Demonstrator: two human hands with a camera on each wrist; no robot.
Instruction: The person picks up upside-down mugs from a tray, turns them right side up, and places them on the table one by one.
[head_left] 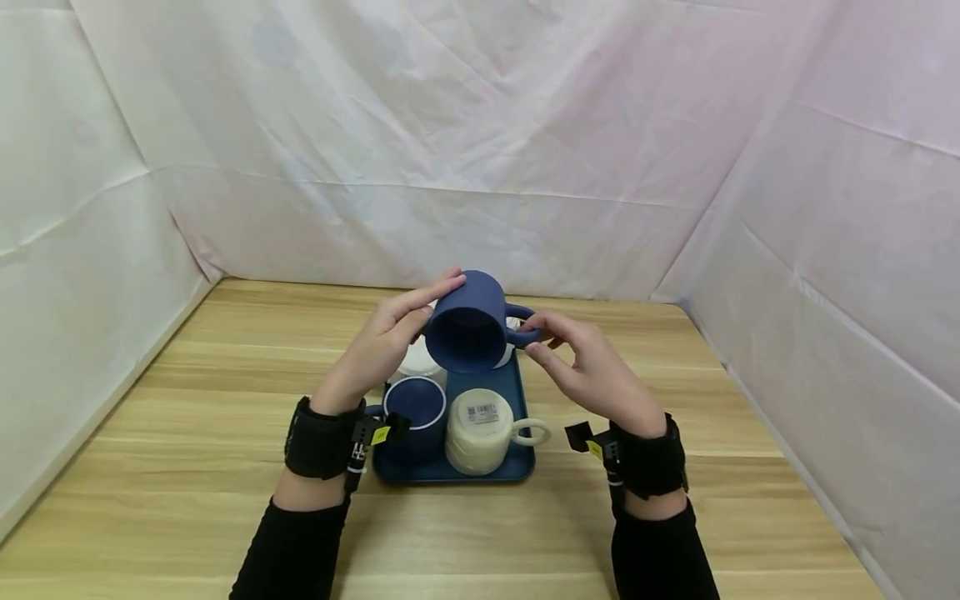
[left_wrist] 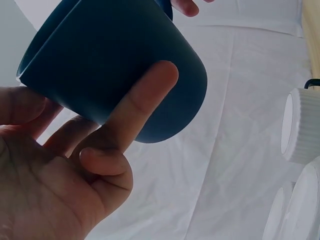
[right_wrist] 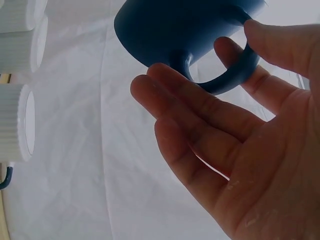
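Together, both hands hold the tilted blue mug (head_left: 471, 325) above the tray (head_left: 517, 467), left hand (head_left: 382, 342) gripping its body, right hand (head_left: 588, 367) its handle.

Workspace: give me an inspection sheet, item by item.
Surface: wooden table, bare around a blue tray.
Job's things: blue mug held tipped above the tray, mouth toward the camera.
Clutter: on the tray, a second blue mug upright, a cream mug upside down with a barcode label, white ribbed cups behind.
Hands: left hand grips the mug's body; right hand holds its handle.
Cables: nothing seen; black wrist straps only.
Surroundings: white cloth backdrop on three sides.
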